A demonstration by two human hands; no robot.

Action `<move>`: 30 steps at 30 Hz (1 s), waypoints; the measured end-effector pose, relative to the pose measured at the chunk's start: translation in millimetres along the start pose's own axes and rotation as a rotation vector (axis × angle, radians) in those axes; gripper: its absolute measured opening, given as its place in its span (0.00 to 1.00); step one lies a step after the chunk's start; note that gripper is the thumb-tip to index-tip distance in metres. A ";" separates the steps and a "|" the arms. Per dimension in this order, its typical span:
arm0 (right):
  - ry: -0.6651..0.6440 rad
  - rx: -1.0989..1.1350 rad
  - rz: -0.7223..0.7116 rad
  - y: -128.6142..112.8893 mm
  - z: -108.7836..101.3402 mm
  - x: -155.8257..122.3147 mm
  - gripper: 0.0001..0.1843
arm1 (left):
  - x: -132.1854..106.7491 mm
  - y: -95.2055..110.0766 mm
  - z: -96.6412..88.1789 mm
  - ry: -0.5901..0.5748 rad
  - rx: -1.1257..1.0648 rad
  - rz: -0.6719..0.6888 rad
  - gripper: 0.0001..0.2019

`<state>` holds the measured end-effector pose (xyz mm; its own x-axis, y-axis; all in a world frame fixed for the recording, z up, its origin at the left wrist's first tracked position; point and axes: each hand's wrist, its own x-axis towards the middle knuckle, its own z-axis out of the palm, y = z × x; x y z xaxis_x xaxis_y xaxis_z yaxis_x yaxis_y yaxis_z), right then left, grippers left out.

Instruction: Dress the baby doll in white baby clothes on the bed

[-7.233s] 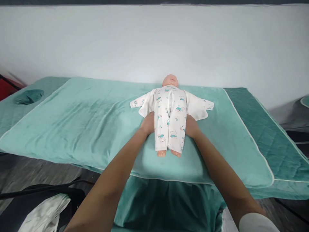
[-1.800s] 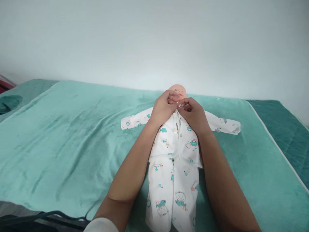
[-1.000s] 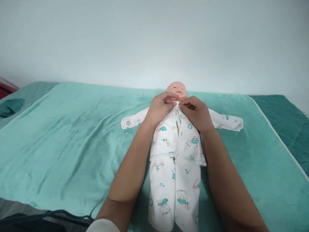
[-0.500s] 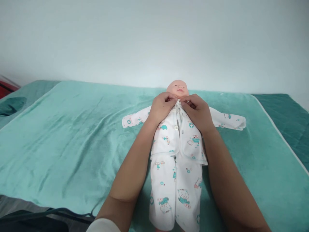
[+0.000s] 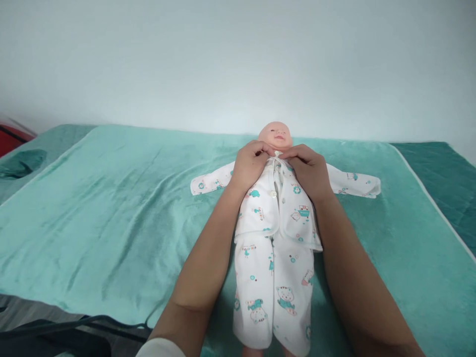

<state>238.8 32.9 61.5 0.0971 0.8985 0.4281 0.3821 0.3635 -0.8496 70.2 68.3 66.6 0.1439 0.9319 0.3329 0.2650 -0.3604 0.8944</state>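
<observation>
A baby doll (image 5: 275, 135) lies on its back on a light teal blanket (image 5: 111, 208), head toward the wall. It wears a white printed jacket (image 5: 260, 213) with small buttons and matching white trousers (image 5: 275, 292). My left hand (image 5: 250, 166) and my right hand (image 5: 309, 171) meet just under the doll's chin, each pinching one edge of the jacket's collar. The fingers of both hands are curled closed on the cloth. The jacket's sleeves lie spread out flat to either side.
A darker green quilted cover (image 5: 442, 183) shows under the blanket at the right. A dark teal cloth (image 5: 20, 163) lies at the far left. A plain white wall (image 5: 238, 64) stands close behind. Black straps or cables (image 5: 63, 329) hang near the bottom left.
Over seven seconds my hands went from the doll's hips up to its collar and the view closed in. In the last second the hands barely shifted, still pinching the collar edges together.
</observation>
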 end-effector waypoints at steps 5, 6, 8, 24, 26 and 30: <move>0.108 -0.041 0.096 -9.8 0.7 -11.8 0.08 | -10.4 0.6 -4.7 -0.058 0.054 0.147 0.15; 0.124 -0.081 0.084 -14.7 1.2 -16.5 0.07 | -13.7 1.3 -5.6 -0.081 0.081 0.192 0.16; 0.144 -0.191 0.055 -25.9 3.4 -27.5 0.06 | -21.3 3.1 -6.9 -0.103 0.144 0.257 0.16; -0.118 -0.391 0.182 -43.1 0.0 -56.2 0.32 | -41.1 9.2 -6.6 -0.214 0.393 0.257 0.30; -0.172 -0.403 0.198 -42.4 -1.3 -47.1 0.31 | -39.6 10.5 -6.3 -0.207 0.382 0.220 0.29; -0.160 -0.417 0.182 -40.1 0.7 -39.1 0.28 | -38.1 12.8 -5.8 -0.207 0.366 0.186 0.28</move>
<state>219.1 -16.6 78.6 0.0665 0.9769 0.2029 0.7112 0.0962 -0.6963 62.6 28.4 67.1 0.3981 0.8358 0.3780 0.5309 -0.5460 0.6481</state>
